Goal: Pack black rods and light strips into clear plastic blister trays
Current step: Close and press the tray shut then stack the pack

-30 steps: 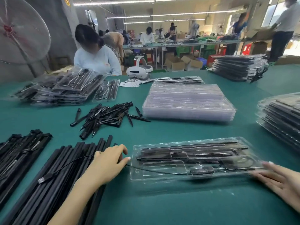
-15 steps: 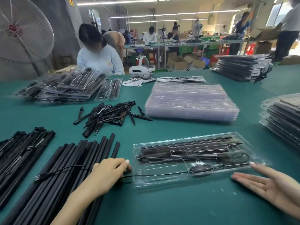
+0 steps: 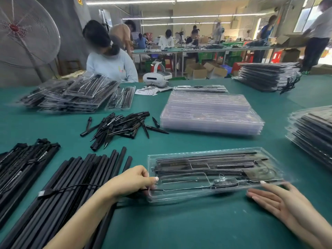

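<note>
In the head view, my left hand [image 3: 133, 178] has come across from the long black rods [image 3: 71, 186] and now pinches the near-left corner of the blister tray [image 3: 213, 174], fingers curled at the black cable [image 3: 75, 187] trailing out of it, while my right hand [image 3: 280, 202] stays flat and relaxed against the tray's near-right edge; I judge the cable is all that remains to tuck in. I count one tray between my hands, one stack of empty trays [image 3: 210, 114] beyond it, one heap of short pointed rods [image 3: 122, 126] beyond my left hand, and two spreads of long rods to its left.
</note>
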Available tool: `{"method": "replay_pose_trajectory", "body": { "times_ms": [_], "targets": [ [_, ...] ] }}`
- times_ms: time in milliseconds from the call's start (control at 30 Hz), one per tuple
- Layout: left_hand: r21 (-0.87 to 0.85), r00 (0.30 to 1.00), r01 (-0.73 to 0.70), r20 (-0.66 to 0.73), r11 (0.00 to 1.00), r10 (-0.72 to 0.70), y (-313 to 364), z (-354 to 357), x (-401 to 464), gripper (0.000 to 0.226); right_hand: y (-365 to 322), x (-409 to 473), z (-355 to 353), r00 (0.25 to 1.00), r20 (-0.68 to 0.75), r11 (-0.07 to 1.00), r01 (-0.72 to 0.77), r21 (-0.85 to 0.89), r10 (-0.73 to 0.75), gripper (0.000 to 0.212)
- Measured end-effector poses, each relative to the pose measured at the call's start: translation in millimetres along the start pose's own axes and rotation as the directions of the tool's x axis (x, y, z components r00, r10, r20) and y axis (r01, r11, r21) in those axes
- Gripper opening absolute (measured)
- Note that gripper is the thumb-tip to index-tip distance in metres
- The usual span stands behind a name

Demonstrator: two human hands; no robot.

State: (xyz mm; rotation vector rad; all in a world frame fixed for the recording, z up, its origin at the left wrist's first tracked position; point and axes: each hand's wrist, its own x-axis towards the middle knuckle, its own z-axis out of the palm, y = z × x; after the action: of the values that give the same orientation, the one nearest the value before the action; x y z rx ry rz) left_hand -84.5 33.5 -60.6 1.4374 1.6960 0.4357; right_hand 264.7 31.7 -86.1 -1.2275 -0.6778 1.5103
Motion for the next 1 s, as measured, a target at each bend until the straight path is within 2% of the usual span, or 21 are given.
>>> {"method": "replay_pose_trajectory", "body": {
  "times_ms": [67, 133, 233, 267, 333, 367, 400, 467, 533, 633, 800, 1000],
  "targets": [
    [-0.139, 0.993, 0.02, 0.116, 0.99, -0.003, 3, -1, -4, 0.028, 0, -9, 6, 1.0, -0.01, 0.998, -0.01, 0.06, 0.01, 0.029],
    [-0.194, 0.979, 0.046, 0.204, 0.98, -0.005, 5, -3, -8, 0.029, 5, -19, 14, 0.999, -0.038, 0.994, -0.013, 0.11, 0.017, 0.027],
    [-0.214, 0.96, 0.082, 0.278, 0.973, -0.02, 6, -3, -11, 0.035, 26, -41, 36, 0.987, 0.08, 0.986, -0.146, 0.078, 0.14, 0.022],
    [-0.197, 0.954, 0.082, 0.299, 0.977, -0.02, 6, -1, -11, 0.039, 34, -49, 45, 0.956, 0.168, 0.969, -0.247, 0.021, 0.24, 0.026],
    [-0.182, 0.948, 0.084, 0.318, 0.98, -0.022, 5, 4, -11, 0.04, 47, -62, 70, 0.819, 0.367, 0.897, -0.411, -0.162, 0.441, 0.045],
    [-0.192, 0.947, 0.093, 0.319, 0.977, -0.028, 5, 7, -11, 0.035, 52, -66, 84, 0.76, 0.434, 0.875, -0.434, -0.213, 0.483, 0.05],
    [-0.216, 0.945, 0.111, 0.325, 0.97, -0.036, 5, 10, -12, 0.029, 57, -68, 97, 0.741, 0.464, 0.873, -0.44, -0.211, 0.485, 0.054],
    [-0.289, 0.937, 0.153, 0.347, 0.945, -0.046, 6, 13, -15, 0.018, 68, -66, 119, 0.794, 0.42, 0.893, -0.435, -0.112, 0.44, 0.052],
    [-0.337, 0.941, 0.158, 0.336, 0.928, -0.038, 8, 14, -18, 0.01, 73, -66, 140, 0.846, 0.355, 0.908, -0.418, -0.024, 0.399, 0.041],
    [-0.255, 0.966, 0.066, 0.259, 0.965, 0.002, 12, 10, -23, 0.011, 76, -66, 155, 0.89, 0.27, 0.913, -0.401, 0.077, 0.368, 0.028],
    [-0.168, 0.958, 0.031, 0.286, 0.985, 0.019, 20, 8, -29, 0.019, 75, -67, 162, 0.922, 0.159, 0.914, -0.376, 0.154, 0.353, 0.035],
    [-0.361, 0.969, 0.142, 0.242, 0.921, -0.055, 13, 11, -29, 0.018, 72, -66, 169, 0.924, 0.185, 0.914, -0.365, 0.177, 0.333, 0.023]
  ]
}}
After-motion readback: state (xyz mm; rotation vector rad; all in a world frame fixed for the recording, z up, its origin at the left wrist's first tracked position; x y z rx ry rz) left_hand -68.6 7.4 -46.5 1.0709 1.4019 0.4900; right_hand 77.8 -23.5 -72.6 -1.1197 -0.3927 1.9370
